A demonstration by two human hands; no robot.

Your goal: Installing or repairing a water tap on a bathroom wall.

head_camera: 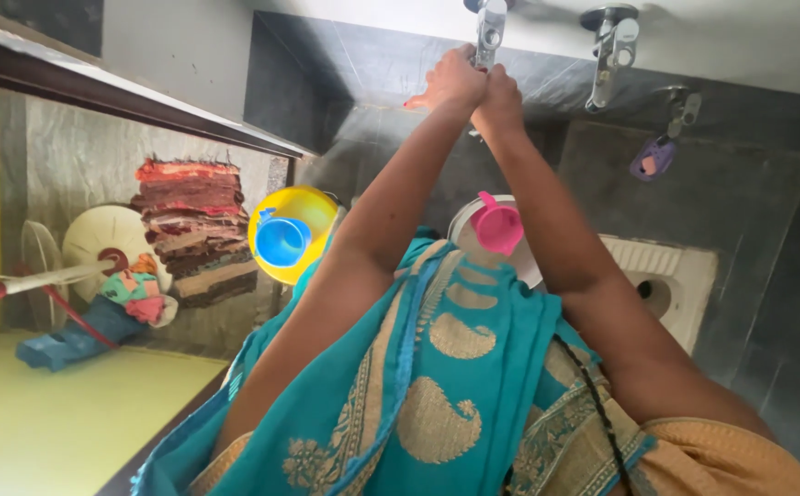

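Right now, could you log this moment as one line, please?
left hand with right hand | at tap | pink mug below

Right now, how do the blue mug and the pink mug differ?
The blue mug sits inside a yellow bucket left of the arms; the pink mug sits in a metal bucket between them. The blue mug shows its open mouth to the camera; the pink mug shows more of its side. Both are small plastic mugs with handles, and neither hand touches them: the left hand and right hand are up at the tap.

Soft daylight brightens the left of the frame; the upper right lies dimmer. Wide-angle edges bend; focus stays fairly sharp.
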